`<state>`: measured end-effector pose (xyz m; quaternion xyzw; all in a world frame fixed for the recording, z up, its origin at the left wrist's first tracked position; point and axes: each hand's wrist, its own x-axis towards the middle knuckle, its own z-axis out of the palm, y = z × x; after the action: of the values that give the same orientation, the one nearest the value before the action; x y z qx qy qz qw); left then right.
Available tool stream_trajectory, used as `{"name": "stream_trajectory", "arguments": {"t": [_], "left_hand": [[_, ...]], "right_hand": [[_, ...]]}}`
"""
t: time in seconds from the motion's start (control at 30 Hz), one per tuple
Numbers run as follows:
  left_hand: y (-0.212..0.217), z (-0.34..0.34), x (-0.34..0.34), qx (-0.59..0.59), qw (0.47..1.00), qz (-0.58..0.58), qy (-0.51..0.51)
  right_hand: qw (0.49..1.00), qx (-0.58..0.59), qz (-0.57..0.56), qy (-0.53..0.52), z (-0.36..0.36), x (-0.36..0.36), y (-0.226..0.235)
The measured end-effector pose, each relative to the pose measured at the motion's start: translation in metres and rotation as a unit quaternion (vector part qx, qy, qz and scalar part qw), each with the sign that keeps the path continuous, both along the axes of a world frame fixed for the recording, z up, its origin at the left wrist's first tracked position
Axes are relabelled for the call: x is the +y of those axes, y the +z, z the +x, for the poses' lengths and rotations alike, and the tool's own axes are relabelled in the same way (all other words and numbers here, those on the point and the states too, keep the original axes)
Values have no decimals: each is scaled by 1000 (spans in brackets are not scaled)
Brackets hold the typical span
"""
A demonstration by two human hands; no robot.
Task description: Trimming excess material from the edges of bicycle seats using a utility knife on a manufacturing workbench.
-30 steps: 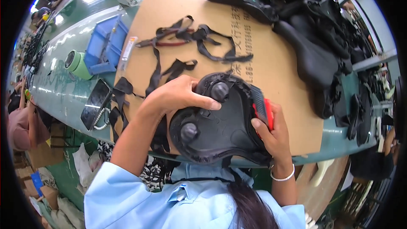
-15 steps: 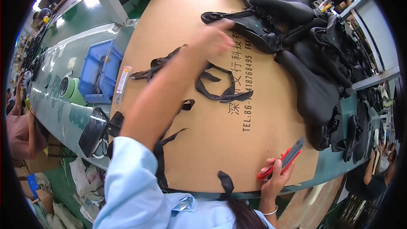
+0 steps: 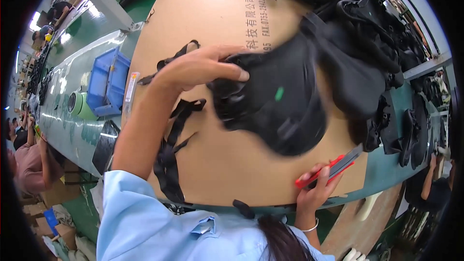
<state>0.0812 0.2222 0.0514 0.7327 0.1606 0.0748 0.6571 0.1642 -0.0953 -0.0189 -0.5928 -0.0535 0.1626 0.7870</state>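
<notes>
My left hand (image 3: 203, 67) grips a black bicycle saddle (image 3: 295, 92) by one end, thumb on top, and holds it over the cardboard sheet (image 3: 203, 9). The saddle is smeared by motion and bears a small green mark; the fingers beneath it are hidden. At the near right, my right hand (image 3: 316, 191) is closed round a red snap-off utility knife (image 3: 338, 165), its blade pointing up and to the right, apart from the saddle. Beside my left forearm lie cut black strips (image 3: 167, 171) on the cardboard. A short black scrap (image 3: 243, 209) rests at the near edge.
More black saddles (image 3: 355, 79) are heaped along the right and far side. To the left stand a blue bin (image 3: 104, 89), a green round object (image 3: 83, 105) and a black pouch (image 3: 105, 146). A slim clear pack (image 3: 131, 92) lies at the cardboard's left edge. Other people work nearby.
My left hand has taken hold of a saddle from the far heap and drawn it nearer. The knife stays in my right hand. The view has shifted somewhat.
</notes>
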Motion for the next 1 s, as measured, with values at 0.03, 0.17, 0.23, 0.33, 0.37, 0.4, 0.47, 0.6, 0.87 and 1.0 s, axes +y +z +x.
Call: {"name": "stream_trajectory", "arguments": {"t": [0.03,0.17,0.23,0.33,0.37,0.4,0.47,0.6,0.87,1.0], "left_hand": [[7,-10,2,50,995,-35,-76],[19,7,-17,36,917,183,-353],[15,5,-35,2,910,302,-284],[5,-3,-87,-65,786,605,110],[2,-9,-105,0,821,555,136],[-3,-16,-123,66,848,500,161],[-23,-22,-157,83,872,452,168],[-37,-20,-180,132,888,380,223],[-39,-44,-173,29,949,140,281],[-37,-49,-175,25,948,105,301]], "right_hand": [[999,-25,25,-10,6,-1,-5],[995,-2,-49,82,14,-9,11],[975,-73,-121,172,10,-23,4],[944,-112,-197,239,-7,-30,16],[947,-67,-212,233,-10,-29,18],[947,-21,-226,227,-11,-29,17],[944,-30,-249,216,-12,-28,19],[922,-111,-286,236,-9,-32,22],[785,-448,-247,349,8,-3,50],[712,-475,-313,412,13,3,63]]}}
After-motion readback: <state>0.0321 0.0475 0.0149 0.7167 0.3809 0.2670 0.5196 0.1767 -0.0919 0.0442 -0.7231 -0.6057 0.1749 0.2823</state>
